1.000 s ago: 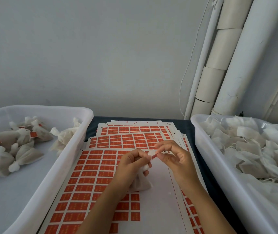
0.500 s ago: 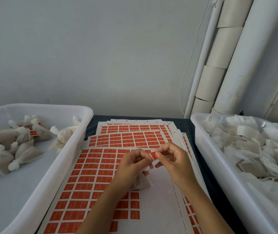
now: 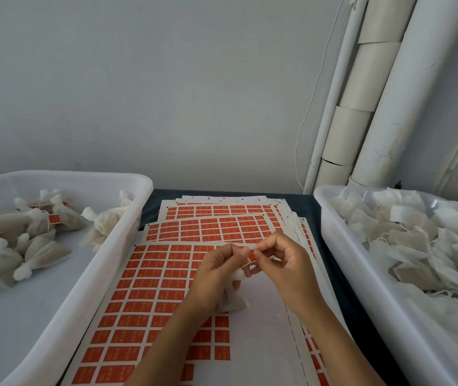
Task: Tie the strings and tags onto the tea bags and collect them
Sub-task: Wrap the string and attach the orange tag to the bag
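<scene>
Head view: both hands meet over the near part of the stack of sticker sheets (image 3: 166,274), which lies on the dark table (image 3: 310,203) between two white tubs. The left hand (image 3: 216,277) is curled round a tea bag (image 3: 232,302), whose body hangs below the palm and whose gathered neck shows white by the fingers. The right hand (image 3: 286,263) pinches a small orange tag (image 3: 252,254) between thumb and forefinger, just beside the left thumb; the string itself is too fine to make out. The left tub (image 3: 127,246) holds tied tea bags (image 3: 22,246), some with orange tags, gathered toward its left and far side. The right tub (image 3: 342,246) is heaped with flat untied bags (image 3: 417,246) and loose strings.
</scene>
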{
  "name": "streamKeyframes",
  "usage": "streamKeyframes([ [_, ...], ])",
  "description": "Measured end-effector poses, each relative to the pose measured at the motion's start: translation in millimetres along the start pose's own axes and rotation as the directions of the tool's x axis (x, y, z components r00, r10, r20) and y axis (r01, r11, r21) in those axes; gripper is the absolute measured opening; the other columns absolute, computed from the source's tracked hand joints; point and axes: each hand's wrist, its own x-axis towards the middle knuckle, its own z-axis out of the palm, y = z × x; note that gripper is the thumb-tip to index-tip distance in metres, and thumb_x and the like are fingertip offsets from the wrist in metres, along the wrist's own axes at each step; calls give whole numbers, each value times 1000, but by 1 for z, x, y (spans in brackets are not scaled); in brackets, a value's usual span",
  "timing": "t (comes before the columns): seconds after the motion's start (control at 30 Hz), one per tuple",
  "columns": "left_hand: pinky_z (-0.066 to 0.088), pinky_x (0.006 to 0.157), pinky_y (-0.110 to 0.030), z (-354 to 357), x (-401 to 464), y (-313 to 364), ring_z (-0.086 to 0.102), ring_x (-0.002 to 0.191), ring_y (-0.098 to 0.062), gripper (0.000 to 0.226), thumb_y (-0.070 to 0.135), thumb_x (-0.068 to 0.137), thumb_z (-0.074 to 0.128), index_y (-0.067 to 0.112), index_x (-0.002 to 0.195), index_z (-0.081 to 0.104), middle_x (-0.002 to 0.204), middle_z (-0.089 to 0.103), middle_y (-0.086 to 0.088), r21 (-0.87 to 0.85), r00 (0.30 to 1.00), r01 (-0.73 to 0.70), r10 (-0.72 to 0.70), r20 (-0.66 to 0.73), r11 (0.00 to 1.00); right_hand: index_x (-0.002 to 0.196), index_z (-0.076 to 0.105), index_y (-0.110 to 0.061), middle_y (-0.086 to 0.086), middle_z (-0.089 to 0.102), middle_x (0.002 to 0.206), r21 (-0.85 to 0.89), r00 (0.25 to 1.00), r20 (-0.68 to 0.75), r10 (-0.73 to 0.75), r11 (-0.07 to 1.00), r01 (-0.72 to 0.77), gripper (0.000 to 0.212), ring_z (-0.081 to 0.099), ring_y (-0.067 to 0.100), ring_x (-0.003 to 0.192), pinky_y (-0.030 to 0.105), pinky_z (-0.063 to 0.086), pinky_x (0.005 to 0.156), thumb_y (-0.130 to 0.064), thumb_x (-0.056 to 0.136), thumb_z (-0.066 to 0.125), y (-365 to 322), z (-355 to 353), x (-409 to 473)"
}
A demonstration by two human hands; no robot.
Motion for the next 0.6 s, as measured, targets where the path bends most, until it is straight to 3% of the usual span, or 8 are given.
streamKeyframes([
  [0.1, 38, 46, -13, 1, 1, -3, 49, 49, -4, 18, 20, 88, 59, 8, 78, 67, 62, 63, 4, 115, 998, -59, 57, 17, 992, 80, 59, -24, -10, 67, 87, -21, 1000, -8, -31, 999, 30, 14, 65, 7, 85, 22, 56, 76, -14, 83, 68, 0, 1, 0],
  [0.27, 38, 46, -13, -3, 3, -7, 48, 49, -4, 24, 10, 93, 54, 11, 72, 66, 61, 62, 4, 107, 997, -77, 77, 12, 991, 88, 52, -29, -9, 64, 87, -3, 1000, 9, -16, 1000, 16, 15, 65, 7, 76, 13, 52, 63, -18, 88, 61, 3, 11, -3],
  [0.4, 36, 46, -11, -5, 4, -10, 48, 48, -1, 28, 7, 94, 51, 11, 70, 65, 58, 60, 8, 166, 996, -85, 84, 14, 982, 119, 37, -31, -17, 61, 90, 60, 999, 43, -9, 998, 6, 39, 63, 4, 79, 12, 50, 60, -24, 88, 60, 7, 16, -2],
  [0.5, 37, 49, -11, -4, 5, -12, 48, 51, -1, 28, 5, 94, 49, 11, 72, 65, 60, 59, 8, 194, 994, -105, 100, 38, 975, 94, 52, -30, -16, 61, 75, -8, 994, 107, 29, 1000, -28, 21, 61, 8, 69, 8, 46, 60, -48, 81, 51, 13, 11, -1],
  [0.6, 38, 52, -11, -3, 5, -16, 49, 53, 0, 31, 8, 96, 46, 15, 70, 63, 59, 57, 10, 262, 994, -113, 107, 37, 958, 73, 53, -29, -16, 58, 68, -97, 993, 119, 12, 995, -1, 23, 59, 0, 68, 6, 43, 64, -48, 83, 44, 16, 14, -3],
])
